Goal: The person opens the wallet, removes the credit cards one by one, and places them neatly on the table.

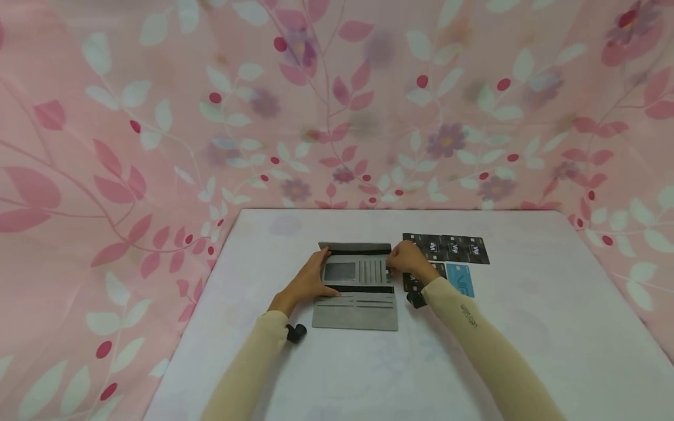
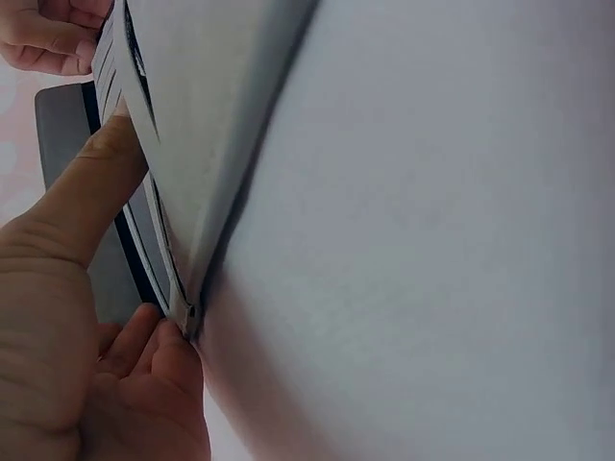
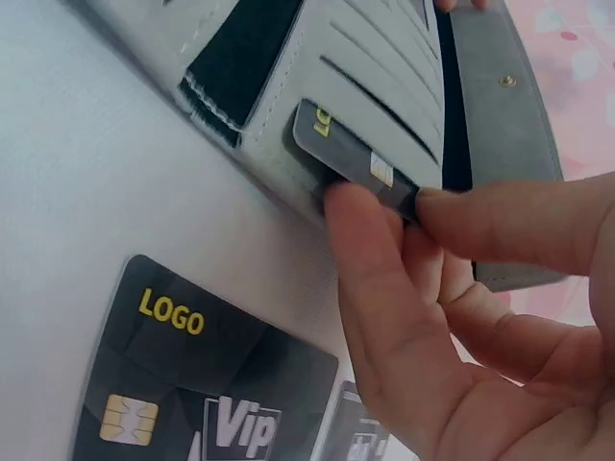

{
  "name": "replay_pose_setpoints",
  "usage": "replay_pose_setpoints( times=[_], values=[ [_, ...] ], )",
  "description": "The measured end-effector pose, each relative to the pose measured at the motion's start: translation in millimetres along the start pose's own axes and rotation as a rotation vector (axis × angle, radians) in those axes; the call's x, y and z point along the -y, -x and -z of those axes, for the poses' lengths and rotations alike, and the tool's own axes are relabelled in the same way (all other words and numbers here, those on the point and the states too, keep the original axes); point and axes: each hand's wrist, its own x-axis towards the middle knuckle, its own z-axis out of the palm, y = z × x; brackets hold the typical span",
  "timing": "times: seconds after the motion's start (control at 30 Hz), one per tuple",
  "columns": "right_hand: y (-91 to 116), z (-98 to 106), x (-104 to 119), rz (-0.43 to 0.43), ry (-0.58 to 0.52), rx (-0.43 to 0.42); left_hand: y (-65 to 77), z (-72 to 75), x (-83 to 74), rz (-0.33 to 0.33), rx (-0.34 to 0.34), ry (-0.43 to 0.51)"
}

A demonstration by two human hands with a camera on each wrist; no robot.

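A grey wallet (image 1: 355,319) lies unfolded on the white table, showing card slots and a dark see-through window. My left hand (image 1: 307,280) grips its left side, the thumb over the inner panel and the other fingers at the edge. At the right end of the middle panel, my right hand (image 1: 411,260) pinches a black card (image 3: 351,158) between thumb and fingers. In the right wrist view, the card's long edge sits in the outermost slot, with its chip and part of a yellow "LOGO" showing.
Several black "Vip" cards (image 1: 476,251) lie in a row right of the wallet. Nearer are another black card (image 3: 207,375) and a blue card (image 1: 461,279), partly behind the right arm. A pink floral cloth (image 1: 337,117) hangs behind the white table (image 1: 526,327).
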Motion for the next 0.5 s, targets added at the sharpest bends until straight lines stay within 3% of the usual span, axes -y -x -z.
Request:
replay_pose_setpoints(
  times=[0.2,0.5],
  values=[
    [1.3,-3.0,-2.6,-0.041,-0.016,-0.023,-3.3,-0.7,1.5,0.011,0.014,0.013],
    [8.1,5.3,-19.6,-0.05,-0.15,-0.012,-2.8,0.7,0.5,-0.018,0.025,-0.031]
  ],
)
